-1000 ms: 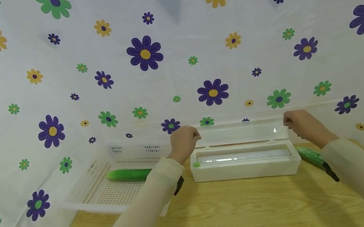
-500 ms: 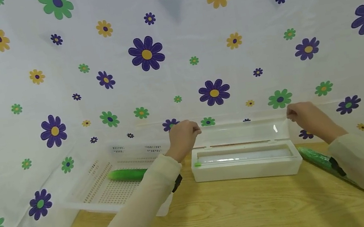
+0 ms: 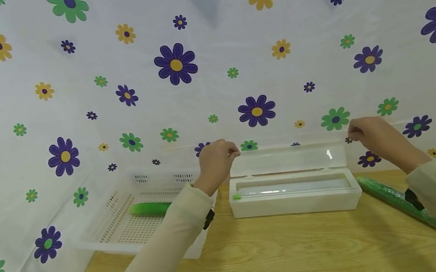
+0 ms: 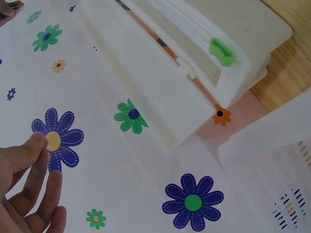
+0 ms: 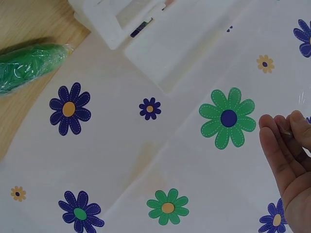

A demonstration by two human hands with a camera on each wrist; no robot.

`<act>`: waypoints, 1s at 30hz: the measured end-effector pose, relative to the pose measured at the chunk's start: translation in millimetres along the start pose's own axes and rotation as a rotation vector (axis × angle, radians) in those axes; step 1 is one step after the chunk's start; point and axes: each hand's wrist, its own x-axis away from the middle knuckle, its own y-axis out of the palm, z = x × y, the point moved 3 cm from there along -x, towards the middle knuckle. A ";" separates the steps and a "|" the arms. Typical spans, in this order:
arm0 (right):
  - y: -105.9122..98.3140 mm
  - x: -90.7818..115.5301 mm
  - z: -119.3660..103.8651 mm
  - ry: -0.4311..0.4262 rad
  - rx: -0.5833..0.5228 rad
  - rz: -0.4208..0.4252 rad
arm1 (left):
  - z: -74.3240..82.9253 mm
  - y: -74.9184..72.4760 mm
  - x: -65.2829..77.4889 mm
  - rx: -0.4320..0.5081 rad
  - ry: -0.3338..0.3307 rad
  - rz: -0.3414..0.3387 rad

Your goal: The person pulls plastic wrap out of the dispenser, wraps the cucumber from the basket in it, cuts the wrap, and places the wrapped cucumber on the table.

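Observation:
A white cling film box (image 3: 296, 205) sits on the table with its clear lid (image 3: 281, 160) tipped back and a roll of film (image 3: 301, 185) inside. Left of the lid, my left hand (image 3: 215, 164) pinches the edge of transparent film between thumb and forefinger. My right hand (image 3: 376, 138) pinches film beyond the lid's right end; a faint glint shows by its fingertips (image 5: 296, 116). The film between the hands is barely visible. A cucumber wrapped in film (image 3: 396, 198) lies right of the box, partly under the right sleeve. The box's green slider (image 4: 222, 52) is at its left end.
A white perforated basket (image 3: 112, 248) stands left of the box, with an unwrapped cucumber (image 3: 148, 209) in it, partly hidden by the left arm. Behind everything hangs a flower-printed sheet (image 3: 220, 93). Wooden tabletop (image 3: 287, 257) lies in front of the box.
My right hand has moved right and slightly up, and its sleeve uncovers more of the wrapped cucumber. My left hand has risen a little. Both keep their pinch; the box stays put.

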 end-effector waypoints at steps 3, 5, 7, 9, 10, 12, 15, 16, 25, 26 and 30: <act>-3.3 3.5 -0.9 -0.016 0.010 0.025 | 1.6 -4.0 2.3 -0.006 0.014 0.005; -5.9 6.3 -1.7 -0.019 0.017 0.041 | 2.7 -7.2 4.2 -0.012 0.024 0.015; -8.7 9.2 -2.9 -0.018 0.018 0.054 | 4.2 -11.2 6.3 -0.015 0.033 0.025; -11.7 12.7 -4.2 -0.016 0.015 0.065 | 5.2 -14.8 8.7 -0.017 0.037 0.031; -13.3 14.5 -5.0 -0.016 0.014 0.070 | 5.8 -16.6 10.0 -0.013 0.038 0.034; -16.1 18.1 -6.6 -0.024 0.008 0.081 | 6.8 -19.8 12.9 -0.001 0.042 0.041; -19.8 23.9 -9.1 -0.039 0.004 0.096 | 8.6 -25.0 18.6 0.026 0.051 0.053; -21.0 25.9 -9.9 -0.045 0.004 0.103 | 9.4 -26.9 20.5 0.031 0.056 0.058; -30.3 38.0 -15.3 -0.090 0.039 0.202 | 12.5 -42.2 31.8 0.064 0.094 0.129; -31.2 38.8 -15.8 -0.091 0.039 0.199 | 12.1 -43.0 32.9 0.071 0.094 0.121; -34.3 46.8 -16.6 -0.102 0.043 0.164 | 10.0 -45.2 40.7 0.148 0.117 0.016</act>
